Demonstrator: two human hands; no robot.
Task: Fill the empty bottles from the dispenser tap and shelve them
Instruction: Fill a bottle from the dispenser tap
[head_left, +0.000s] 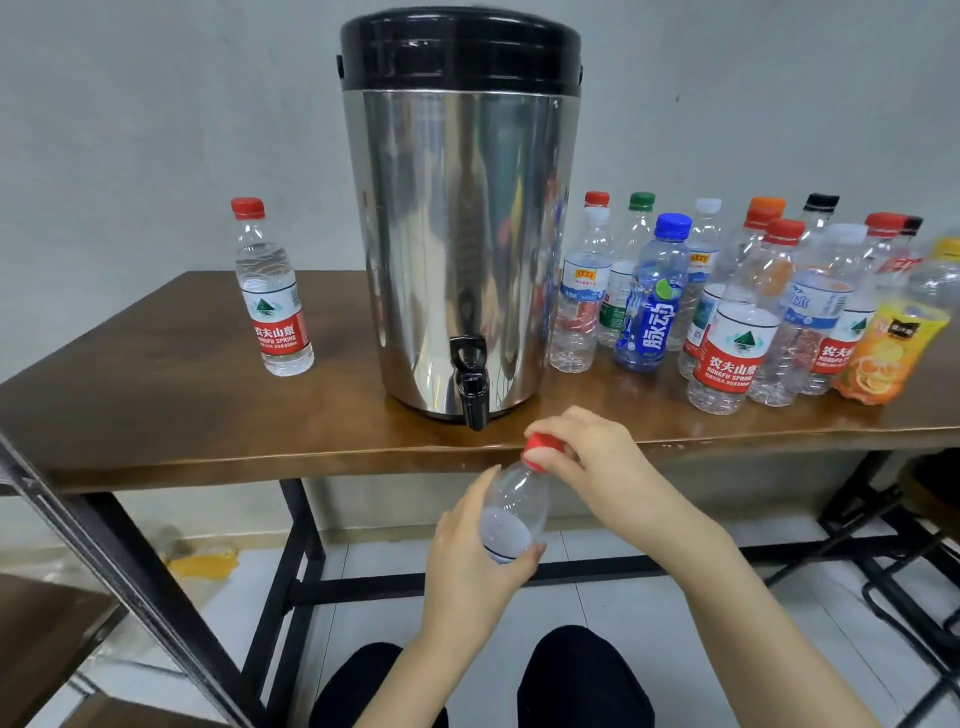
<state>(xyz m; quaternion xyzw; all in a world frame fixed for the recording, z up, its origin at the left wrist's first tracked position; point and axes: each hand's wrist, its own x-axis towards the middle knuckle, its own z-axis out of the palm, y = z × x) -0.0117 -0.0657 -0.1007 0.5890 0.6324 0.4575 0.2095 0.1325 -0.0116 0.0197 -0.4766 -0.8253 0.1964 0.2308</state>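
Observation:
A steel dispenser (457, 218) with a black lid stands on the brown table (156, 415); its black tap (471, 387) hangs over the front edge. Just below the tap, in front of the table edge, my left hand (467, 566) grips the body of a clear bottle (517, 506). My right hand (587, 457) pinches its red cap (540, 447). A capped bottle with water (272, 291) stands left of the dispenser. Several capped, mostly empty bottles (737, 332) crowd the table to the right.
A grey wall is behind the table. Black metal table legs and crossbars (296, 566) run beneath it. A dark slanted frame (104, 561) with wooden boards sits at lower left. A stool (930, 493) stands at right. My knees (576, 675) are below.

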